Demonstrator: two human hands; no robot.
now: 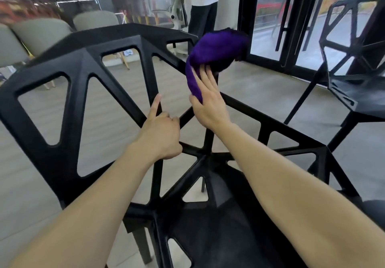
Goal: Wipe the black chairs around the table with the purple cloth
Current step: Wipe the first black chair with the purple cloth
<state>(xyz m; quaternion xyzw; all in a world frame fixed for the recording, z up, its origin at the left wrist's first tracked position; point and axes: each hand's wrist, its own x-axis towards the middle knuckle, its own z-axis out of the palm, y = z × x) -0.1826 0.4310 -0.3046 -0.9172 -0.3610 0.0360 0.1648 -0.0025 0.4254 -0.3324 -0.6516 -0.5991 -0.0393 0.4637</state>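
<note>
A black chair (68,101) with an open triangular lattice back fills the middle of the head view. My left hand (160,130) grips one of its slanted struts, index finger lying straight along the bar. My right hand (208,101) holds the purple cloth (216,49) against the chair's right upper rim, fingers spread over it and thumb under the cloth's lower fold. The cloth is bunched and blurred at its top. The chair's dark seat (208,226) lies below my forearms.
A second black lattice chair (354,59) stands at the right by the black-framed glass doors (268,28). Grey padded chairs (41,34) sit at the back left. A person in dark trousers (202,17) stands behind the chair. Grey floor shows through the lattice.
</note>
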